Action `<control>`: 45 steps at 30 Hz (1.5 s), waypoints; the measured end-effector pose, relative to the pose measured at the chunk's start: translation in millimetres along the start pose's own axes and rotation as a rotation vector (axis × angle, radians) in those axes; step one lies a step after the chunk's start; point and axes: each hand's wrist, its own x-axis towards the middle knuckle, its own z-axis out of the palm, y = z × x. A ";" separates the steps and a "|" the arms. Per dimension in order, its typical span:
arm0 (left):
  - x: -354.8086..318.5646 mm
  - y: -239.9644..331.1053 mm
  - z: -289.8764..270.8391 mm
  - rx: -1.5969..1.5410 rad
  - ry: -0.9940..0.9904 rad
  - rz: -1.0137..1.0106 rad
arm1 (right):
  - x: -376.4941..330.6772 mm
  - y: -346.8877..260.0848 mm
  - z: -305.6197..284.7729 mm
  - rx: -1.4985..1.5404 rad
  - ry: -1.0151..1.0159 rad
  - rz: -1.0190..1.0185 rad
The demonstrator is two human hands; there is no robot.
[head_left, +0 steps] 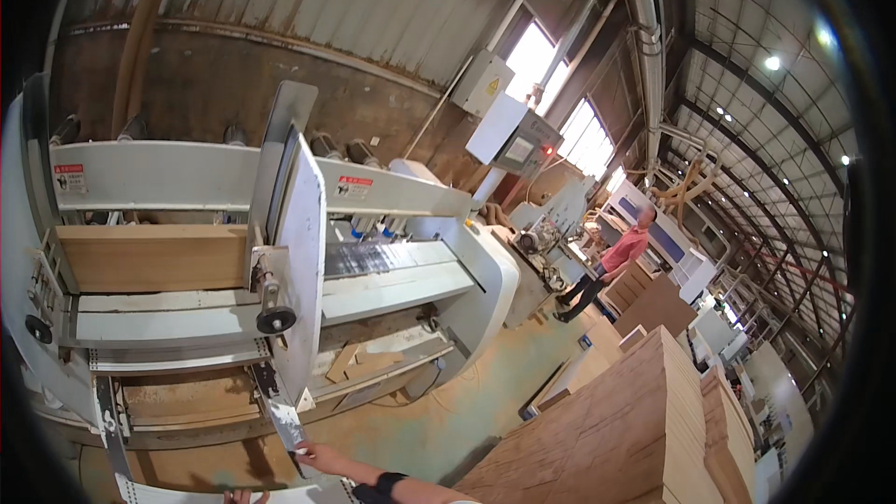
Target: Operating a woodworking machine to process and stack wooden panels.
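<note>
My right hand (319, 456) reaches in from the bottom edge, a black band on its wrist. Its outstretched fingers rest against the lower end of a grey metal side guide (297, 252) that stands upright on a large white feeding machine (411, 285). Only the fingertips of my left hand (243, 497) show at the bottom edge, near the machine's front rail. A stack of brown cardboard sheets (154, 258) lies in the machine's feed bay, left of the guide. A black knob (275, 319) sticks out of the guide's side.
A tall pile of cardboard sheets (621, 429) stands at my right. Loose cardboard scraps (359, 362) lie under the machine. A person in a red shirt (621, 257) stands farther back beside a control box (523, 142). More machines and piles fill the hall.
</note>
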 end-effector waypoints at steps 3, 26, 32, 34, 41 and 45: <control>2.0 31.6 -49.1 0.032 0.045 0.051 | 11.8 -32.6 5.3 -0.085 -0.130 -0.136; 91.1 117.8 -111.3 0.302 0.248 0.658 | -14.7 -6.2 -28.1 0.955 -0.716 0.304; 88.8 98.4 -127.9 0.556 0.252 0.691 | -31.7 -26.1 -42.0 1.023 -0.753 0.391; 93.9 99.8 -137.8 0.493 0.278 0.715 | -37.5 -35.3 -49.1 1.030 -0.752 0.416; 54.1 73.5 -144.2 0.317 0.508 0.264 | -10.8 -58.5 -80.1 0.834 -0.810 0.428; -30.3 22.6 -133.7 0.030 0.662 -0.536 | 26.9 -29.6 -79.3 0.741 -0.934 0.319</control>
